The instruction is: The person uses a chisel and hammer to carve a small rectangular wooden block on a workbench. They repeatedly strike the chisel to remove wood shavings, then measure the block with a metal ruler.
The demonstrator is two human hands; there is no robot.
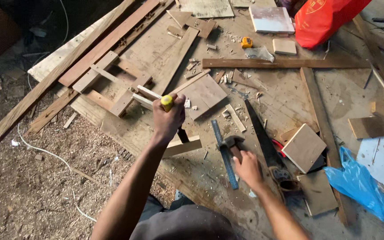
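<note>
We see the left hand [169, 116] clenched around a tool with a yellow handle [167, 102], the yellow top sticking up out of the fist and a dark shaft running down from under the hand onto a pale wooden strip [184, 146] that lies on the counter [285, 104]. We cannot tell from here what kind of tip the tool has. The right hand [248, 168] is closed on the wooden handle of a hammer [230, 142], whose dark metal head sits just ahead of the knuckles, low over the counter and a little to the right of the left hand.

Just left of the right hand lies a blue ruler [224, 154], running lengthwise past the hammer head. To the right of that hand lies a handsaw [263, 138], its blade pointing away from us. Ahead of the left hand rests a square board [204, 94], and further left of it a small wooden frame [112, 86] of nailed slats. Beyond the saw, to the right, sit a square wood block [304, 147] and a blue plastic bag [357, 182]. Shavings and offcuts litter the counter around both hands.
</note>
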